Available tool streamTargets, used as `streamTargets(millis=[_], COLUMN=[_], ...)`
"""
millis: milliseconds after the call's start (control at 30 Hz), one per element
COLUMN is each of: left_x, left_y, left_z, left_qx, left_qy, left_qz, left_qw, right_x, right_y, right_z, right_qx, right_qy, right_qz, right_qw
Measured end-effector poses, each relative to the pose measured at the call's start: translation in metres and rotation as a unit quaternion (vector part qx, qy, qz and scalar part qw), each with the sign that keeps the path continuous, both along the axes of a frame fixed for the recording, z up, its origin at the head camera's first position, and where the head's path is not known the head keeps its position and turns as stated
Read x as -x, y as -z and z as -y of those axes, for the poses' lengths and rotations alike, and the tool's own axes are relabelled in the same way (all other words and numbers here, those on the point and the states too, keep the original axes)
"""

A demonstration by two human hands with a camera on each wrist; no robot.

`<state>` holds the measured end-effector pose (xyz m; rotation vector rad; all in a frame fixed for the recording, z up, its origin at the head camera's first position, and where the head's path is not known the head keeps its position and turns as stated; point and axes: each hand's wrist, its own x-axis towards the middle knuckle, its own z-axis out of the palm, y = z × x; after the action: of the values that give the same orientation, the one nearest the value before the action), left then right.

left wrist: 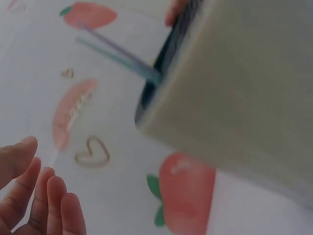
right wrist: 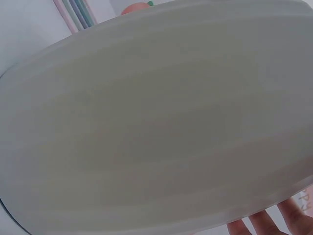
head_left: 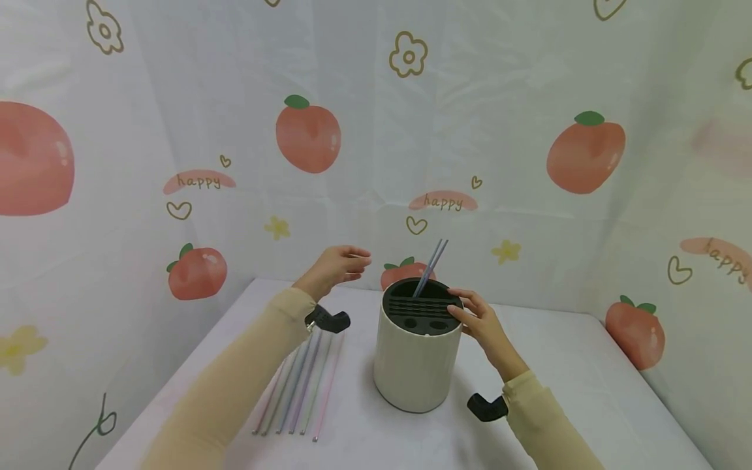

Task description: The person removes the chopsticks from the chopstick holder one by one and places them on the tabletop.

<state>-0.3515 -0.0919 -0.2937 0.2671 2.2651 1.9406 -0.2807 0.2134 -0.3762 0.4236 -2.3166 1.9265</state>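
Note:
A cream cylindrical knife block (head_left: 416, 372) with a black slotted top stands upright on the table. Two thin bluish chopsticks (head_left: 431, 269) lean out of its large rear opening; their lower ends are hidden inside. My right hand (head_left: 478, 320) holds the block's right rim, fingertips over the black top. In the right wrist view the block's wall (right wrist: 156, 117) fills most of the picture, with several fingers (right wrist: 264, 223) at its edge. My left hand (head_left: 337, 267) is raised left of the block, apart from it, fingers loosely extended and holding nothing. The left wrist view shows its fingers (left wrist: 46, 203) too.
Several pastel chopsticks (head_left: 302, 385) with metallic ends lie side by side on the white table (head_left: 523, 365), left of the block and partly beneath my left forearm. A white curtain (head_left: 364, 183) printed with peaches hangs behind and beside the table.

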Motion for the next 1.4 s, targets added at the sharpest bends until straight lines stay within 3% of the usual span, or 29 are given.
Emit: streamTargets(millis=[133, 267, 467, 667, 933, 1067, 1267, 1400], left_x=[0.005, 0.009, 0.012, 0.013, 0.012, 0.011, 0.01, 0.007], left_y=[-0.018, -0.024, -0.023, -0.017, -0.01, -0.009, -0.018, -0.033], left_z=[-0.035, -0.062, -0.087, -0.101, -0.107, -0.104, -0.091, -0.076], left_qx=[-0.019, -0.024, -0.017, -0.004, 0.027, 0.016, -0.051, -0.139], left_qy=[0.022, 0.041, 0.07, 0.076, 0.077, 0.075, 0.045, 0.027], left_qz=[0.003, 0.014, 0.019, 0.026, 0.011, 0.006, -0.013, -0.041], left_qw=[0.9996, 0.9988, 0.9972, 0.9968, 0.9966, 0.997, 0.9976, 0.989], right_x=[0.001, 0.002, 0.003, 0.004, 0.002, 0.001, 0.001, 0.0], right_y=[-0.001, -0.001, -0.001, -0.001, -0.001, -0.001, -0.001, -0.002], right_z=[0.001, 0.003, 0.005, 0.005, 0.006, 0.006, 0.003, 0.002], right_qx=[0.001, 0.007, 0.007, 0.004, 0.011, 0.01, 0.002, 0.002], right_qy=[-0.002, -0.001, 0.0, -0.002, -0.003, -0.002, -0.001, 0.004], right_qz=[0.014, 0.031, 0.031, 0.027, 0.027, 0.029, 0.029, 0.035], right_qw=[1.0, 1.0, 0.999, 1.0, 1.0, 1.0, 1.0, 0.999])
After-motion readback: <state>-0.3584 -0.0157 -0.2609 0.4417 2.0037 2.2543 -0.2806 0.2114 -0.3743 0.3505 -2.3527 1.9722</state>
